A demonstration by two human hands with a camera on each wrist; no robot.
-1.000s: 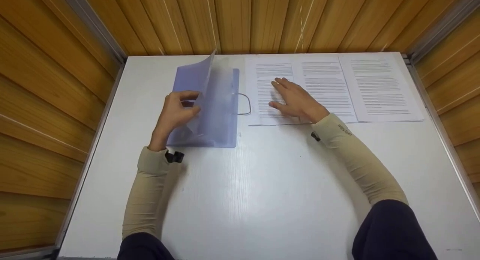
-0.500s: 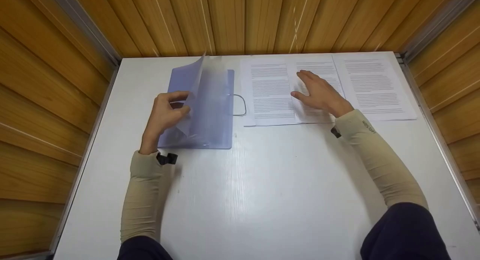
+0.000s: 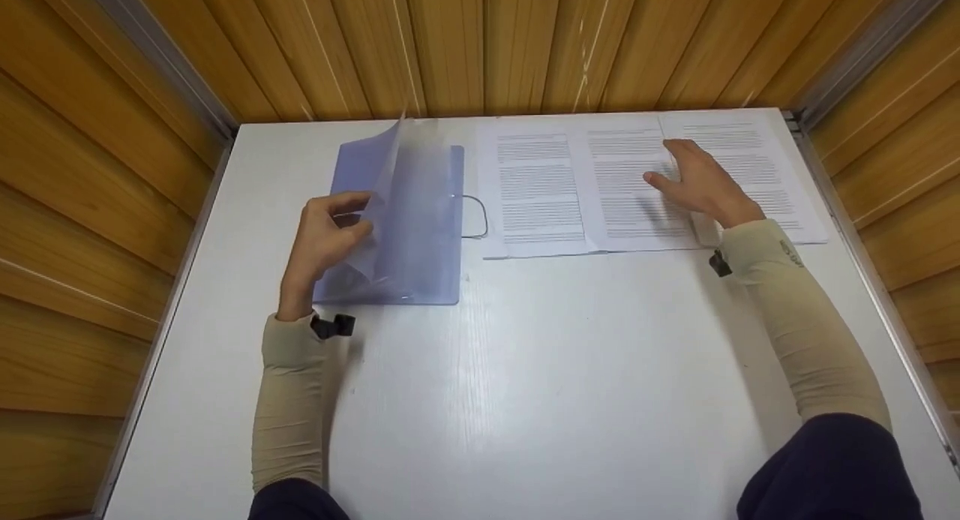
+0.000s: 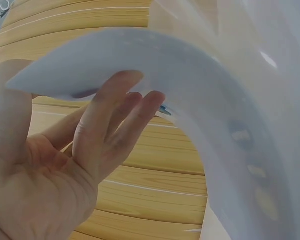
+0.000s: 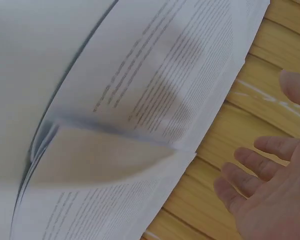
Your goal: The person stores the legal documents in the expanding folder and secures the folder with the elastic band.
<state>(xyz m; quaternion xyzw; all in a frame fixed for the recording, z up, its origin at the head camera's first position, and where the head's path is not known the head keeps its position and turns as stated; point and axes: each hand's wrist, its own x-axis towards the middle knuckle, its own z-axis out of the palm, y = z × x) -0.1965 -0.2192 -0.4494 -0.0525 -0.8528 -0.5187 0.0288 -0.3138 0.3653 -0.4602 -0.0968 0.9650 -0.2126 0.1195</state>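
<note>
At the left of the table lies a translucent bluish plastic folder (image 3: 431, 235), its clear pages raised. My left hand (image 3: 322, 231) pinches the edge of one clear plastic page (image 3: 384, 205) between thumb and fingers. In the left wrist view the page (image 4: 190, 75) curves away from my left hand (image 4: 90, 145). On the right, my right hand (image 3: 709, 182) is held over the printed papers (image 3: 626, 190), fingers extended and holding nothing. In the right wrist view my right hand (image 5: 270, 185) is apart from the sheets (image 5: 140, 90), where one paper edge bulges up.
A thin wire loop (image 3: 476, 216) sticks out from the folder's right edge, near the leftmost printed sheet (image 3: 534, 190). Another printed sheet (image 3: 784, 197) lies at the far right. Wood-patterned walls (image 3: 510, 47) border the white table (image 3: 525, 370) at the back and sides.
My right hand has moved rightward across the papers, from the leftmost sheet to between the middle and right ones. My left hand keeps its pinch on the clear page. The view has shifted slightly.
</note>
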